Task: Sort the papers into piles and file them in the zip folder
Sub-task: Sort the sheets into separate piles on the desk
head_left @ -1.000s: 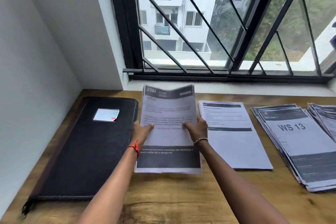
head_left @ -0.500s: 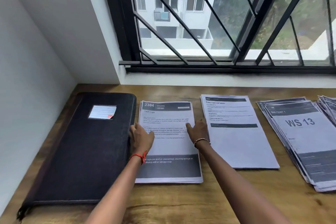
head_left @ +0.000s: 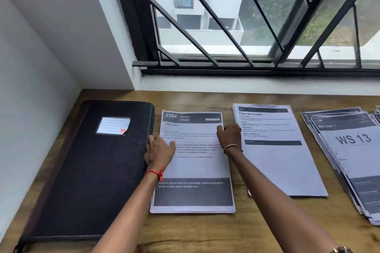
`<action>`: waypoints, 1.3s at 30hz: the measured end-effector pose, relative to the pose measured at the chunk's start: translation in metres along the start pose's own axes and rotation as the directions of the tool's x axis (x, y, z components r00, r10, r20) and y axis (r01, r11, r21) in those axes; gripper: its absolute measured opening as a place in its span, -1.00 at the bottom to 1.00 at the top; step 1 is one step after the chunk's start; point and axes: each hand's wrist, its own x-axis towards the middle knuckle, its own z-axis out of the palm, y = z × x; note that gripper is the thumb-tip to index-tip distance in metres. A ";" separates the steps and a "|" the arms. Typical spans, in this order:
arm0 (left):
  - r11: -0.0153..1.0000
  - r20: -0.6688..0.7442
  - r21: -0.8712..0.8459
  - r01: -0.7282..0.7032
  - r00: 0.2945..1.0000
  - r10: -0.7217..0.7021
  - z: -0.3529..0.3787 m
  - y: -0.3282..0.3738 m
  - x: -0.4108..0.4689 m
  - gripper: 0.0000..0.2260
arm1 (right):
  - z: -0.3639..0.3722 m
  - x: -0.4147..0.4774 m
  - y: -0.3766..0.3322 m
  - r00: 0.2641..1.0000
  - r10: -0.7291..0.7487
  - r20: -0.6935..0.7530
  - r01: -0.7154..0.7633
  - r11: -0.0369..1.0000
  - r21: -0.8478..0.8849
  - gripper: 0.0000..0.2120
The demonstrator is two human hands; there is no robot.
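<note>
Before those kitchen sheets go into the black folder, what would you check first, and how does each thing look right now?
1. Kitchen pile lies flat on the table with edges squared: ok.
2. Left hand and right hand sit at the pile's two sides, ready to lift it: ok.
3. Zip folder is open to take papers: not ok, it lies closed.
4. Room inside the folder: cannot tell.
5. Middle pile lies clear of the kitchen pile: ok.
6. WS 13 pile is squared: not ok, its sheets are fanned out.
</note>
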 end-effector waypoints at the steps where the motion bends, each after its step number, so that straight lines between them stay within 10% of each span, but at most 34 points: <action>1: 1.000 -0.013 0.014 -0.014 1.000 0.014 -0.001 0.000 -0.003 -0.49 | 0.000 0.002 -0.002 1.000 -0.020 -0.017 0.020 0.999 -0.029 -0.78; 5: 0.927 0.100 0.151 -0.342 0.939 0.330 0.006 -0.001 -0.031 -0.04 | 0.002 0.018 -0.017 0.960 -0.252 0.122 0.276 0.927 -0.254 -0.71; 9: 0.560 0.382 0.202 -0.803 0.592 0.710 0.038 -0.022 -0.066 0.09 | 0.007 0.035 -0.036 0.882 -0.335 0.332 0.444 0.827 -0.344 -0.57; 11: 0.447 0.463 0.285 -0.848 0.530 0.710 0.048 -0.034 -0.075 0.10 | 0.012 0.039 -0.044 0.839 -0.371 0.399 0.517 0.774 -0.367 -0.58; 24: 0.387 0.510 0.333 -0.860 0.510 0.693 0.057 -0.053 -0.068 0.03 | 0.027 0.046 -0.052 0.794 -0.379 0.475 0.585 0.688 -0.429 -0.62; 39: 0.722 0.298 -0.028 -0.692 0.683 0.667 0.038 -0.006 -0.050 -0.07 | -0.021 0.001 0.000 0.858 -0.444 0.259 0.502 0.831 -0.238 -0.66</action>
